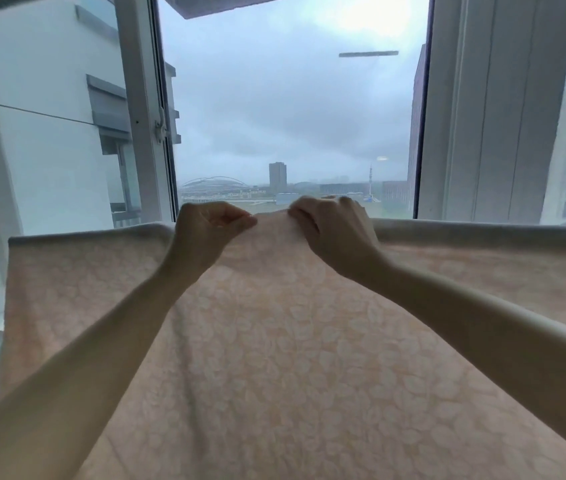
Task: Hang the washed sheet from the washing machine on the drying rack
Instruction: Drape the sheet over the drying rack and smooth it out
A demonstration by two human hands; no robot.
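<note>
The left hand and right hand each pinch the top fold of the sheet, close together at its middle. The sheet hangs draped before the window, its support hidden. An uneven tug could slide it off sideways.

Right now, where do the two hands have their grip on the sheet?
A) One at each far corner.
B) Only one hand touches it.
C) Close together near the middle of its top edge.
C: the left hand and the right hand both pinch the sheet at its top edge, close together near its middle.
</note>
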